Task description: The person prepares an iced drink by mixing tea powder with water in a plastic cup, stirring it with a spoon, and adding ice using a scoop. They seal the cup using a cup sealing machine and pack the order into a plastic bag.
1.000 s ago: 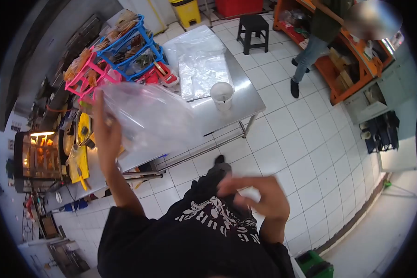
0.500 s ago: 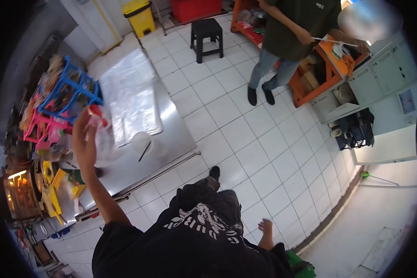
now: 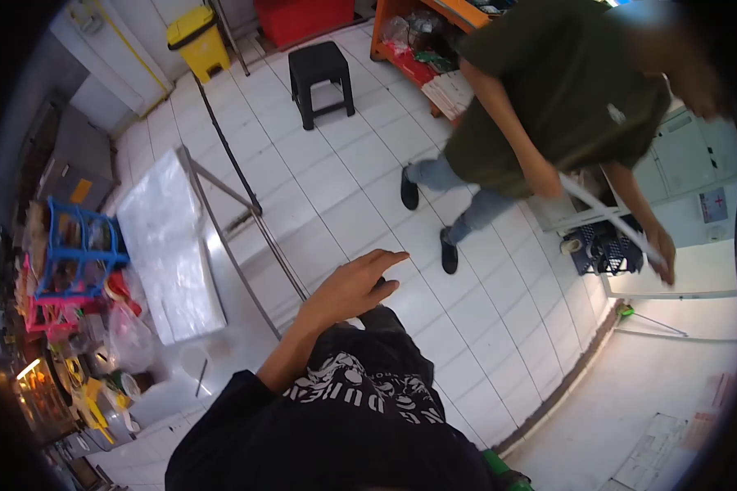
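Observation:
My left hand [image 3: 348,290] is stretched out in front of my body, above the tiled floor. Its fingers and thumb are apart, and nothing shows in it. My right hand is out of the frame. To the left of my left hand stands a steel table [image 3: 250,348] bearing a stack of clear plastic sheets or bags [image 3: 172,254]. A thin dark stick [image 3: 201,378] lies near the table's front edge, beside a whitish round thing. Behind these are a crumpled clear plastic bag [image 3: 131,337] and a red object [image 3: 121,292] whose kind I cannot make out.
A blue plastic rack [image 3: 82,250] and a pink basket [image 3: 53,315] stand at the table's far side. A black stool [image 3: 319,75] and a yellow bin [image 3: 198,42] are ahead. On the right, a co-worker [image 3: 549,106] leans over, holding a long white rod [image 3: 610,217].
My left hand has moved right, away from the table and the red object. My right hand has left the frame. The co-worker has come closer and bent forward. The view has shifted.

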The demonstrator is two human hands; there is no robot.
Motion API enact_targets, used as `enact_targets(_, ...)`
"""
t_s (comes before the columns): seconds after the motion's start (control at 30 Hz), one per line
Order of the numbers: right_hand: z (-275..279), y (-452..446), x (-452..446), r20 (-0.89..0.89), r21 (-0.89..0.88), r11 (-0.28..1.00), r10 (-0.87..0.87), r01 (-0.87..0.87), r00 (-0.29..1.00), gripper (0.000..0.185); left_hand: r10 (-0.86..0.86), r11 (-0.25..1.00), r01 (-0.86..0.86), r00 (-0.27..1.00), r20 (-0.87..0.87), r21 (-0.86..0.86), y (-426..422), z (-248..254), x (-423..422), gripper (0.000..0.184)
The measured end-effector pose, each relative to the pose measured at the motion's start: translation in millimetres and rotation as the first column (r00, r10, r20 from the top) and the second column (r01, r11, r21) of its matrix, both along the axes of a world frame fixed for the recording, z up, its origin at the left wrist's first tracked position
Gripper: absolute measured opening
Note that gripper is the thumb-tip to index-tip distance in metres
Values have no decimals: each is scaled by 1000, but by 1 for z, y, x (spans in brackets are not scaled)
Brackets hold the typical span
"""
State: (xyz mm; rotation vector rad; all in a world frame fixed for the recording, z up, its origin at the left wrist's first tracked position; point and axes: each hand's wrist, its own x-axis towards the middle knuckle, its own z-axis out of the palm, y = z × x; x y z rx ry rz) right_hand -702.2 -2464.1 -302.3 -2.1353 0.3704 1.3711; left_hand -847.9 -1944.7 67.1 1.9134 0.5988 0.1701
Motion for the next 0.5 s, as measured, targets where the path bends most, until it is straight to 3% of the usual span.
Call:
enact_targets(0.03,-16,31,25,115,70,948,302,-311,946,25,22,993,-23,1000,15,113,13,-7,6,42)
enact_targets(0.07,-33,66,54,370,94,746,589,-659,719,26,41,975,-49,998,38,216,26,-14,12,43)
enact_targets(0.1,-49,104,82,564,33,563,672,-826,481,27,62,981,-70,997,49,180,42,-19,17,45)
enact_targets(0.17,-64,193,135,552,42,582,664,-812,504,29,137,975,-137,990,9,176,72,-40,23,45)
enact_targets(0.23,-23,326,176,125,92,868,476,-488,870,39,266,960,-248,954,-141,129,96,-63,22,46)
enact_targets(0.27,34,398,181,139,129,873,454,-470,880,45,304,950,-291,943,-137,110,108,-92,18,48)
enact_targets(0.33,27,498,208,278,292,810,437,-509,855,48,357,932,-361,907,-222,22,132,-144,17,51)
enact_targets(0.37,24,545,220,248,379,796,404,-472,880,48,359,918,-394,876,-322,-49,141,-166,15,53)
enact_targets(0.4,18,587,227,212,464,776,371,-427,904,48,327,935,-354,848,-417,13,149,-205,7,55)
enact_targets(0.43,25,624,229,205,464,781,363,-417,909,48,248,959,-283,813,-527,14,160,-222,3,58)
enact_targets(0.5,53,696,234,202,469,815,277,-341,939,49,200,958,-279,812,-548,-63,186,-245,6,59)
